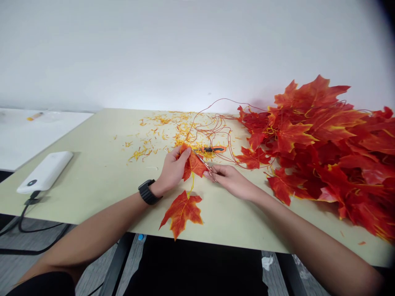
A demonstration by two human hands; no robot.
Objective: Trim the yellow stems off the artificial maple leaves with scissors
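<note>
Between thumb and fingers, my left hand (173,167) pinches a red-orange artificial maple leaf (195,165) above the table. My right hand (227,177) grips a slim pair of metal scissors (210,170), whose blades lie against the leaf's right edge. Whether the blades are parted I cannot tell. A yellow stem hangs from the held leaf down to a second maple leaf (182,214) at the table's front edge. Just beyond my hands lies a black and orange tool handle (216,149), partly covered by trimmings.
Yellow and orange trimmings (162,120) are strewn over the table (101,164). Thin red cord (216,123) loops toward a large heap of maple leaves (327,135) at right. A white power bank (46,172) with a black cable lies at left. A white wall stands behind.
</note>
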